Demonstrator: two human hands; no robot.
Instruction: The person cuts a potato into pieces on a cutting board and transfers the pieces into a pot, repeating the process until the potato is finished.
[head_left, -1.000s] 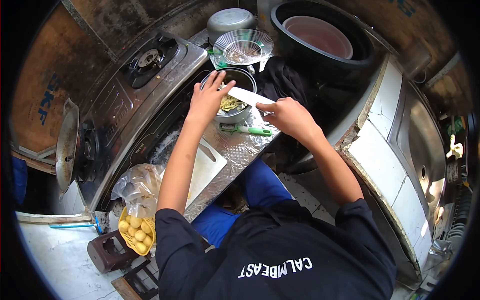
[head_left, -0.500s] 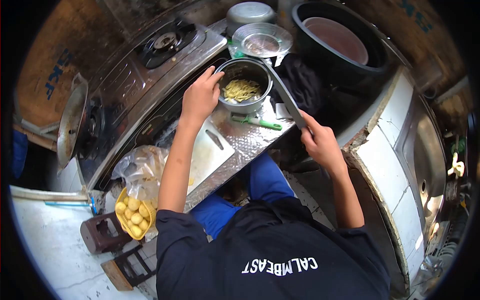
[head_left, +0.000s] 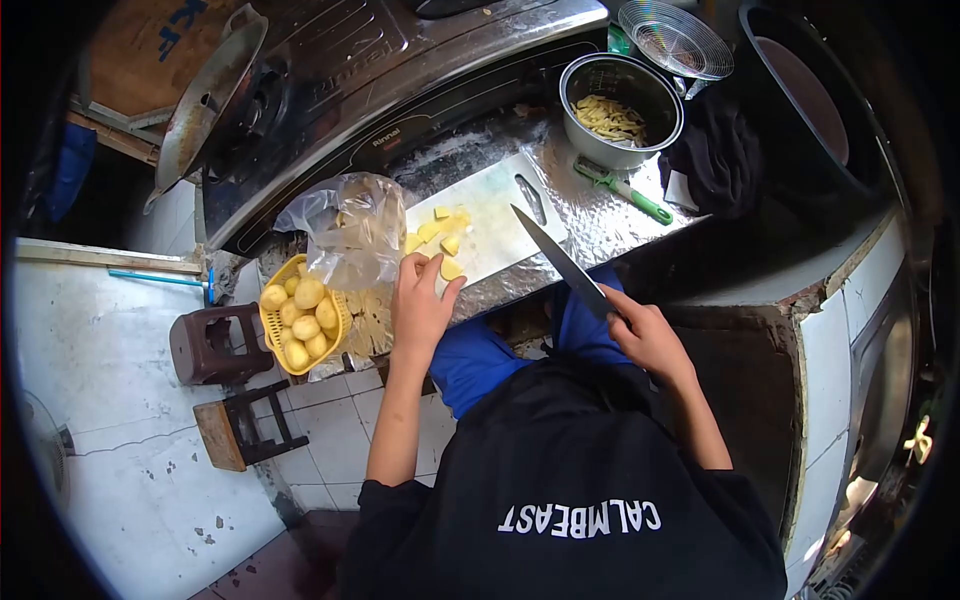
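Observation:
My right hand (head_left: 645,335) is wrapped round the handle of a large kitchen knife (head_left: 560,257), its dark blade slanting up and left over the front right part of a white cutting board (head_left: 490,210). At the board's front left edge, my left hand (head_left: 425,300) has its thumb and fingers apart, fingertips right by a cut potato piece (head_left: 451,268). More yellow potato pieces (head_left: 430,232) lie together on the left part of the board. Behind the board to the right stands a metal pot (head_left: 650,158) with thin potato strips (head_left: 608,118) inside. A green-handled peeler (head_left: 625,190) lies in front of it.
Left of the board are a clear plastic bag (head_left: 350,235) and a yellow basket (head_left: 343,330) of peeled potatoes (head_left: 306,326). A stove (head_left: 400,60) runs along the back. Dark cloth (head_left: 715,155), a wire strainer (head_left: 677,38) and a black tub (head_left: 868,165) stand at right.
My left hand has left the pot's rim and come down to the potato pieces on the board. The knife has moved from beside the pot to over the board. The view has shifted left.

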